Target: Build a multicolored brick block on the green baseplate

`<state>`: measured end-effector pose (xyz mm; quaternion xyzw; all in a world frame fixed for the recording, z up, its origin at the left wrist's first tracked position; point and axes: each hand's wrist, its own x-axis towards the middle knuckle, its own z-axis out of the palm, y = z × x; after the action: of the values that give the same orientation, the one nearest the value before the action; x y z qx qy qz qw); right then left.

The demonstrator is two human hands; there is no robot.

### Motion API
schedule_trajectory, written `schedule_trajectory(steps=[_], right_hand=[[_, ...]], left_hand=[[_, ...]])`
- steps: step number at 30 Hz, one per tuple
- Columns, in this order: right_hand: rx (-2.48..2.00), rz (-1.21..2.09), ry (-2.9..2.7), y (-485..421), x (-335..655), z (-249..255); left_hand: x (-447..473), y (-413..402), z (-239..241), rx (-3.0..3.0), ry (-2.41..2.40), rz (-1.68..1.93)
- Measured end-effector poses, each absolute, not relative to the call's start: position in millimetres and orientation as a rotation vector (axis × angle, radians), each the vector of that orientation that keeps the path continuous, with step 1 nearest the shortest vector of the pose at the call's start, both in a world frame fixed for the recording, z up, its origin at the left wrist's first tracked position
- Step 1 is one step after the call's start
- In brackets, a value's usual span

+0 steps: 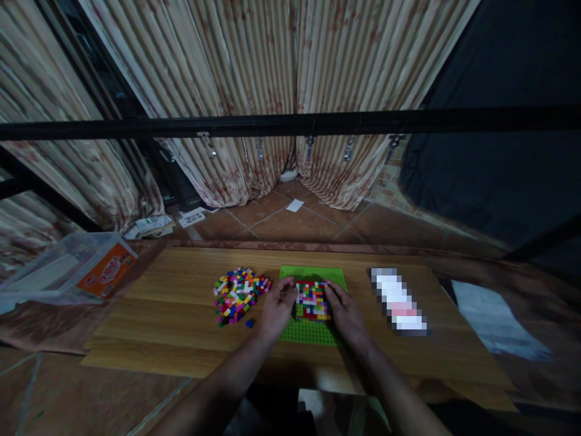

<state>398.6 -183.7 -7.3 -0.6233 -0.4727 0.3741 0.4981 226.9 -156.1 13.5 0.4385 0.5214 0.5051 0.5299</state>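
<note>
A rectangular panel of small multicoloured toy bricks (313,301), edged mostly in red, is over the green studded baseplate (313,334). Whether it is pressed onto the baseplate or raised slightly cannot be made out. My left hand (278,306) grips the panel's left edge, its thumb and fingers curled together there. On the opposite side my right hand (345,312) is closed around the right edge, with the thumb along it. To the left of the baseplate lies a pile of loose toy bricks (238,293) in many colours, and a single blue brick (250,323) sits just below it.
The wooden table (158,315) carries a blurred-out phone-like object (399,301) on the right. Beyond its right edge lies a pale sheet (494,318). A clear plastic box (68,266) with an orange label stands left. A dark bar (290,125) crosses before the curtains.
</note>
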Motion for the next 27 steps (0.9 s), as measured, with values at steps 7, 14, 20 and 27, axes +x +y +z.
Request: schedule_trajectory(steps=[7,14,20,27], right_hand=[[-1.501,0.924,-1.118,-182,400,-8],[-1.503,0.967,-1.087,-183,400,-6],[-1.517,0.971,-1.091,-184,400,-5],[-1.529,0.953,-1.124,-185,399,0]], left_hand=[[218,-165,22,1.052,1.269,1.01],[216,-165,36,0.89,1.264,0.912],[218,-161,35,0.918,1.283,0.846],[219,-154,39,0.955,1.33,0.754]])
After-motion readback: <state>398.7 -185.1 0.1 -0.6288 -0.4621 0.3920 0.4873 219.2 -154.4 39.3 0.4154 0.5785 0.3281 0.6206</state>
